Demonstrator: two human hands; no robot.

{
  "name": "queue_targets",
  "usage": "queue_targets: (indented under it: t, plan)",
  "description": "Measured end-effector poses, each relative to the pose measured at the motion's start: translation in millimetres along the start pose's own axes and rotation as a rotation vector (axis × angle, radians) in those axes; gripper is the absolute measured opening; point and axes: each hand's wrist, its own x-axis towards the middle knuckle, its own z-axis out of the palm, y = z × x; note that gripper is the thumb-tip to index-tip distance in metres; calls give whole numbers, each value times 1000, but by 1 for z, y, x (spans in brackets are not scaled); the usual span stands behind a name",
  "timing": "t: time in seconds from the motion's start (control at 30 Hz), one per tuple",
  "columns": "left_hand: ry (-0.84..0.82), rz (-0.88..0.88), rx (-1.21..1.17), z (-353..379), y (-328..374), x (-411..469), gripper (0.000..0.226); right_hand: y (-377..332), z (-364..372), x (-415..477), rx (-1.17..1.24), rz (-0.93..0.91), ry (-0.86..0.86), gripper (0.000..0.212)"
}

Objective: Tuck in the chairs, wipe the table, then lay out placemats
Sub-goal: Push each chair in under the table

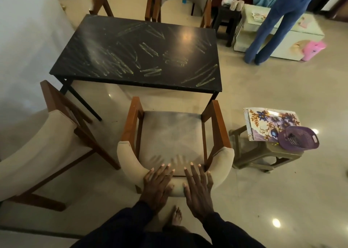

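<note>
A black table (105, 40) smeared with yellowish streaks stands in the middle. A beige chair with wooden arms (169, 134) sits in front of it, pulled back from the table edge. My left hand (157, 184) and my right hand (197, 189) lie flat on the top of its curved backrest, fingers spread and pointing toward the table. Another beige chair (43, 153) stands at the left, angled away from the table. Two more chairs (128, 2) (180, 6) stand at the table's far side. Floral placemats (263, 121) lie on a stool at the right.
A brown plastic stool (250, 153) at the right carries the placemats and a purple basket (299, 138). A person in blue jeans (273, 25) stands at the back right beside a pale chest (293, 40). A small dark stool (227, 19) stands behind the table.
</note>
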Motion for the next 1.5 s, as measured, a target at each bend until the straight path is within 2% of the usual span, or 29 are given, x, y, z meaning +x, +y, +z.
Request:
queue_targets:
  t: [0.37,0.67,1.1,1.5]
  plan:
    - [11,-12,76,-18,-14,3,58,-13,0,8,-48,39,82,57]
    - [-11,81,111,-19,-18,-4,58,-25,6,-3,-55,115,96,49]
    - [-1,231,73,-18,-42,-37,58,-56,34,-50,18,184,110,52]
    - [-58,109,80,-17,-27,-18,63,-28,19,-23,37,118,18,57]
